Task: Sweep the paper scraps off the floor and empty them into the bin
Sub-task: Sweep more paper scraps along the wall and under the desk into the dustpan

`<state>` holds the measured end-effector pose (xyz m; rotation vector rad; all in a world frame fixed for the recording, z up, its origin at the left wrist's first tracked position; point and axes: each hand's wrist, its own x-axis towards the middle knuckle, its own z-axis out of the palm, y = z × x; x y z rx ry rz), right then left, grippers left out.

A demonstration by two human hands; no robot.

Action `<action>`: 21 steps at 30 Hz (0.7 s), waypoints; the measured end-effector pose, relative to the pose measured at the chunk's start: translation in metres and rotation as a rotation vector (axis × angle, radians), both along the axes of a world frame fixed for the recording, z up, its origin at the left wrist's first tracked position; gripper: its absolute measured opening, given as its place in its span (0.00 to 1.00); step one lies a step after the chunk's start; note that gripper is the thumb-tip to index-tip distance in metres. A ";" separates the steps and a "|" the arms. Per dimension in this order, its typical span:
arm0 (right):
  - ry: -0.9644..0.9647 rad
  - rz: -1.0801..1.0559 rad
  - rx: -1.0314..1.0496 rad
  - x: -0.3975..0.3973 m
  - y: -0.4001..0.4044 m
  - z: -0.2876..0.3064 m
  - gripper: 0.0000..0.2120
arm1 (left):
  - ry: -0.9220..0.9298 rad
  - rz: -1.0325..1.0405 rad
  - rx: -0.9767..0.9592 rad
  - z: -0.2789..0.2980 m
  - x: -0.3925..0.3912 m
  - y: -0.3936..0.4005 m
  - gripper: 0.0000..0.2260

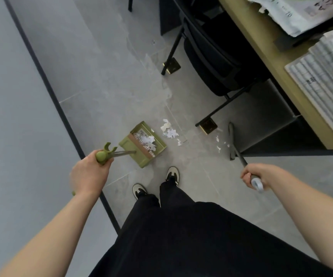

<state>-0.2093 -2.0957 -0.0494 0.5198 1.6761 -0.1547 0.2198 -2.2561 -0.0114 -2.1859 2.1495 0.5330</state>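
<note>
Green plastic dustpan [142,143], box-shaped, sat on grey tile floor [105,80] holding torn white paper scraps [147,141]. Left hand [90,172] was curled round its rounded handle. Right hand [255,176] was wrapped round a thin dark broom [234,145]. More ragged loose scraps [168,130] lay just beside the pan.

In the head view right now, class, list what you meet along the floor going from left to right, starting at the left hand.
left hand → green dustpan → pile of paper scraps → small scattered scraps → broom head → right hand
</note>
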 end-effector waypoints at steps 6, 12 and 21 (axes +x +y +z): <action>-0.047 0.047 -0.003 0.031 -0.002 0.006 0.14 | 0.020 0.058 -0.005 0.003 0.012 0.014 0.15; -0.063 0.097 -0.025 0.073 -0.008 0.013 0.12 | 0.046 0.081 -0.016 -0.001 0.036 0.027 0.14; -0.116 0.076 -0.066 0.156 -0.029 0.023 0.13 | 0.088 0.154 -0.032 0.007 0.086 0.053 0.12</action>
